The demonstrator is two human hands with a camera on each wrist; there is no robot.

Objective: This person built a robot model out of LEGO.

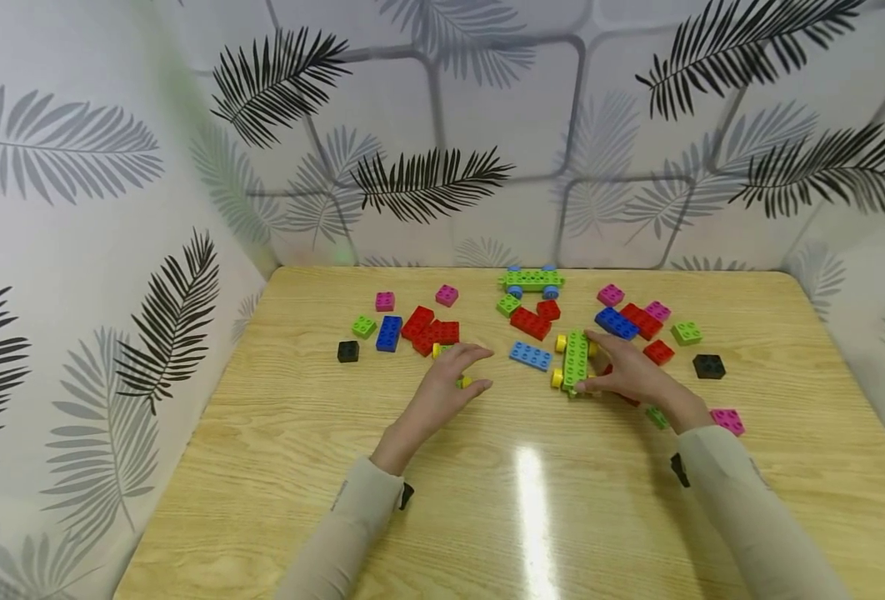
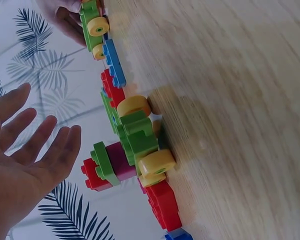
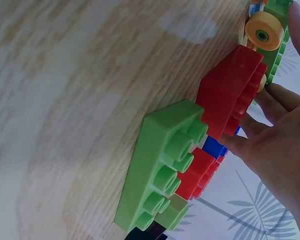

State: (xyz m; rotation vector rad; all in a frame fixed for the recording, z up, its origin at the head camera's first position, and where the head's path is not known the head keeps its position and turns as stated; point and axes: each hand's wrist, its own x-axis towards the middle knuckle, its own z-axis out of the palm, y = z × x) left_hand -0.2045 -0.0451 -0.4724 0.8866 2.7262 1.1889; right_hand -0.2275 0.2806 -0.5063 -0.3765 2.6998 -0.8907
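My left hand hovers with loosely bent, spread fingers over a green toy car base with yellow wheels, mostly hidden by the hand in the head view. In the left wrist view, a purple brick, a green brick and a red brick rise from it in a stack. The fingers stand apart from this stack. My right hand grips another green car base with yellow wheels, thumb at the near end and fingers at the far end. A red brick lies under that hand.
Between the hands lies a light blue brick. A green car base with blue wheels stands at the back. Red, dark blue, pink, green and black bricks are scattered on both sides. Beyond the wooden table rises a leaf-patterned backdrop.
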